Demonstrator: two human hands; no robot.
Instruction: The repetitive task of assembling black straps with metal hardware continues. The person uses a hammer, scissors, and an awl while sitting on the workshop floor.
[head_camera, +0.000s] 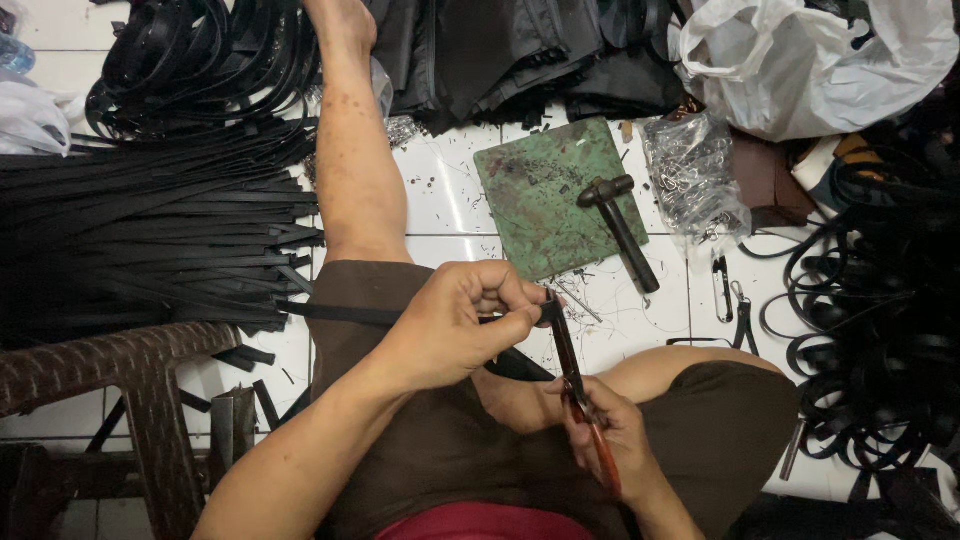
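Over the lap, the left hand (455, 325) is curling knuckles-up, pinching a black strap (340, 314) between thumb and fingers. Below it, the right hand (610, 430) is gripping red-handled pliers (575, 385), whose tips are meeting the strap's end. Beyond, a hammer (622, 228) is lying on a green pad (535, 195) on the tiled floor (445, 185).

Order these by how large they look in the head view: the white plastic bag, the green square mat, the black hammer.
1. White plastic bag, largest, though cut off by the frame.
2. Green square mat.
3. Black hammer, lying on the mat, smallest.
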